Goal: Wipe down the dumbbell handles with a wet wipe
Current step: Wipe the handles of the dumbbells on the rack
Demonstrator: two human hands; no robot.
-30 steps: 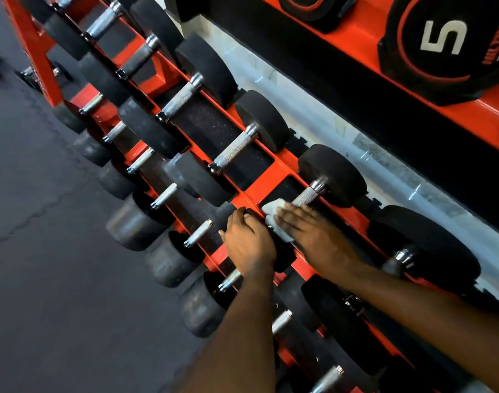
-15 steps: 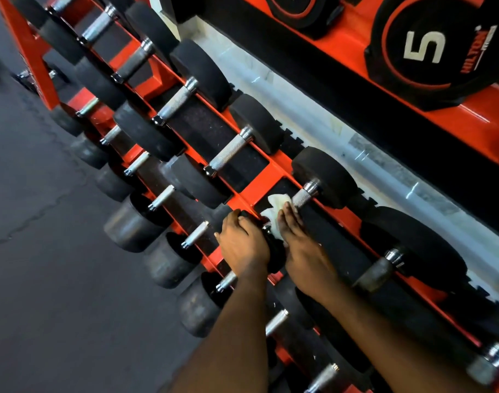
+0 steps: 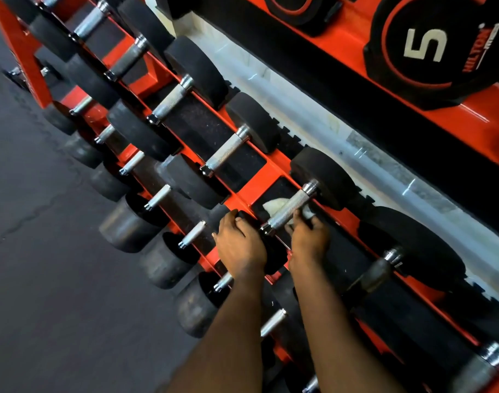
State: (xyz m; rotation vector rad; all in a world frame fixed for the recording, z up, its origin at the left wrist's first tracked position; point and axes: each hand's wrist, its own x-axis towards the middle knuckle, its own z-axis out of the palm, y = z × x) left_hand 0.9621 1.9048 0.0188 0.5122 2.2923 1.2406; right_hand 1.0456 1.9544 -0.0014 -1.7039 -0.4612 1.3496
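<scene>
Two hands busy: left hand (image 3: 239,245) grips the near dumbbell head (image 3: 275,255) steady, right hand (image 3: 309,239) curls the wet wipe (image 3: 276,205) under the handle (image 3: 289,208). Probably best wrapped right round.

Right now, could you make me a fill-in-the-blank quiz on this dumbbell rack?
The right hand holds a white wet ____ under the knurled silver dumbbell handle.
The left hand grips that dumbbell's near rubber end, coloured ____.
The round black weight plate shows the number ____.
Missing: wipe; black; 5.
</scene>
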